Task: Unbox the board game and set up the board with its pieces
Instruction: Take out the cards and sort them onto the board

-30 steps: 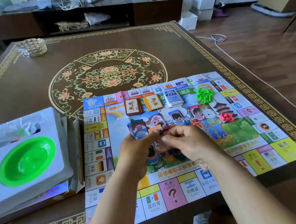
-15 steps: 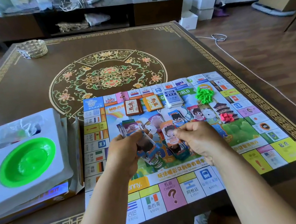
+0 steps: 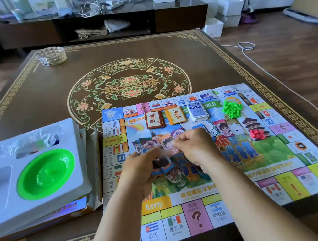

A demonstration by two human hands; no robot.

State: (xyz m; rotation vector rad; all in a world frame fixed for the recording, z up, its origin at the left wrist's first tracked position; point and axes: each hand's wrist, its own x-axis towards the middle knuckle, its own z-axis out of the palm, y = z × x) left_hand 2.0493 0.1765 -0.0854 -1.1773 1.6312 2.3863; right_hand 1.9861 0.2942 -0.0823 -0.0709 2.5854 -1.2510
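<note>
Over the board's near half, your 2 hands meet: left hand (image 3: pixel 140 170) grips a fanned wad of paper money (image 3: pixel 147 145), right hand (image 3: pixel 195 148) pinches 1 note (image 3: pixel 168 146) at the fan's edge. Count of notes in the fan can't be told, too blurred. More notes (image 3: pixel 179 178) lie loose on the game board (image 3: pixel 283 180) under your wrists. Board lies flat on the table (image 3: pixel 29 93), near edge overhanging twd you. Left of it, 1 white plastic tray (image 3: pixel 0 194) w/ 1 green dish (image 3: pixel 46 173) sits atop the game box (image 3: pixel 72 209). Mid-board at right: 1 heap of red pieces (image 3: pixel 258 134). Further back, 3 card stacks in a row: brown deck (image 3: pixel 154 119), orange deck (image 3: pixel 177 115), blue-white deck (image 3: pixel 197 110); right of them 1 heap of green pieces (image 3: pixel 232 108). Far left corner of the table: 1 glass ashtray (image 3: pixel 51 56).
</note>
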